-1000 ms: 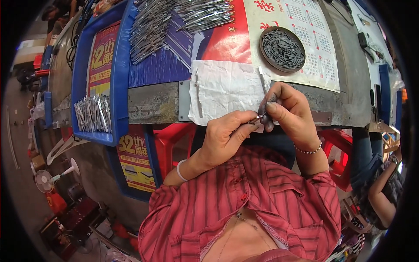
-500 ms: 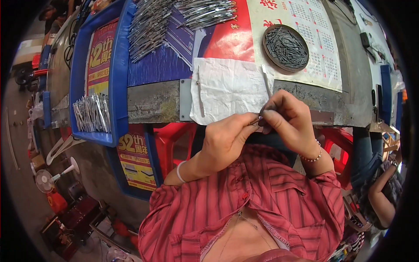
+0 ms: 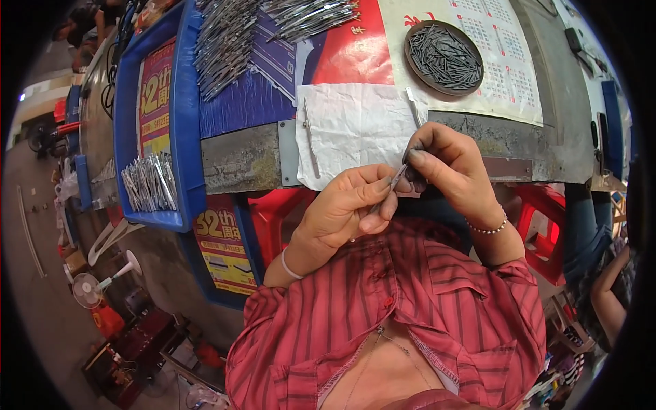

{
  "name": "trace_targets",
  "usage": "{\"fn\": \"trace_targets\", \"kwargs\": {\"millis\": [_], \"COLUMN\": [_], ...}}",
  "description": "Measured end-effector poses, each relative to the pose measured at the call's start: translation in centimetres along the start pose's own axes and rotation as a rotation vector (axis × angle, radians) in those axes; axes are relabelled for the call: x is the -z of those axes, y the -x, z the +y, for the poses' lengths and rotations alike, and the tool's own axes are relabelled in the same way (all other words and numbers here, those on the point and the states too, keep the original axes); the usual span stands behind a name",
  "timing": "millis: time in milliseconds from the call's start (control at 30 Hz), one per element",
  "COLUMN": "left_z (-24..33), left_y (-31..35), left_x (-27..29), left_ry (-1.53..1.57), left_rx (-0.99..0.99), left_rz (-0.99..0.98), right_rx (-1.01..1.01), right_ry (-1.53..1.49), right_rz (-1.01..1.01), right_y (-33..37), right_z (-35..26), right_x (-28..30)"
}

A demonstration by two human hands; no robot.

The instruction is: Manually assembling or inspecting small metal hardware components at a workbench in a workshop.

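My left hand (image 3: 348, 205) is closed round a slim silvery metal piece (image 3: 399, 176), its thumb lying along it. At its far end, the thumb and fingers of my right hand (image 3: 447, 167) pinch together; whether a small part sits there too is hidden. Both hands are just off the table's near edge, by a crumpled white sheet (image 3: 359, 130). On that sheet lie a thin metal strip (image 3: 311, 143) at the left and a slim metal tool (image 3: 413, 106) at the right. Beyond my right hand stands a round brown dish (image 3: 454, 91) full of short dark pins (image 3: 444, 58).
Piles of slim silvery metal pieces (image 3: 229, 44) lie at the far left on a blue printed sheet. A blue tray (image 3: 190, 147) at the left holds more metal pieces (image 3: 149, 183). Red stools (image 3: 543, 232) stand under the table. Another person's arm (image 3: 608, 301) shows at the right.
My left hand has turned and its fingers have uncurled somewhat, so the metal piece now shows between my hands. The right hand stays pinched at its end. The whole view has shifted slightly.
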State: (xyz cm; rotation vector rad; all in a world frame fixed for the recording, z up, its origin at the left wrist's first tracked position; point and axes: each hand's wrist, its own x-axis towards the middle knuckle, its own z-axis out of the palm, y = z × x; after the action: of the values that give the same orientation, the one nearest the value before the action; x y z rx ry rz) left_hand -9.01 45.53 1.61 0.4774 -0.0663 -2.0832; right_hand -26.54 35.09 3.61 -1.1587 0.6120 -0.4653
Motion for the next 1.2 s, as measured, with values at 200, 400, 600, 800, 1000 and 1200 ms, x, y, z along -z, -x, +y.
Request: {"fn": "trace_targets", "kwargs": {"millis": [200,400,600,800,1000,1200], "left_z": [-0.1,-0.2,-0.2,0.3,1.2,6.6], "left_y": [-0.6,-1.1,-1.7,-2.7,-4.3,-6.8], "left_x": [-0.1,-0.4,-0.6,-1.4,-3.0,-7.1], "left_ry": [0.065,0.071,0.063,0.051,-0.023,-0.747], "left_rx": [0.056,0.068,0.088,0.115,0.087,-0.16], "left_rz": [-0.013,0.006,0.019,0.052,0.047,0.255], "right_rx": [-0.059,-0.054,-0.05,-0.032,-0.026,0.327], "right_ry": [-0.061,-0.084,-0.111,-0.092,-0.146,0.269], "right_rz": [-0.035,-0.016,-0.004,0.02,0.121,0.605], "right_y": [0.3,0.4,0.4,0.3,0.3,2.1], "right_z": [-0.2,0.0,0.0,0.1,-0.7,1.2], "right_x": [0.4,0.7,1.3,2.4,3.6,7.0]}}
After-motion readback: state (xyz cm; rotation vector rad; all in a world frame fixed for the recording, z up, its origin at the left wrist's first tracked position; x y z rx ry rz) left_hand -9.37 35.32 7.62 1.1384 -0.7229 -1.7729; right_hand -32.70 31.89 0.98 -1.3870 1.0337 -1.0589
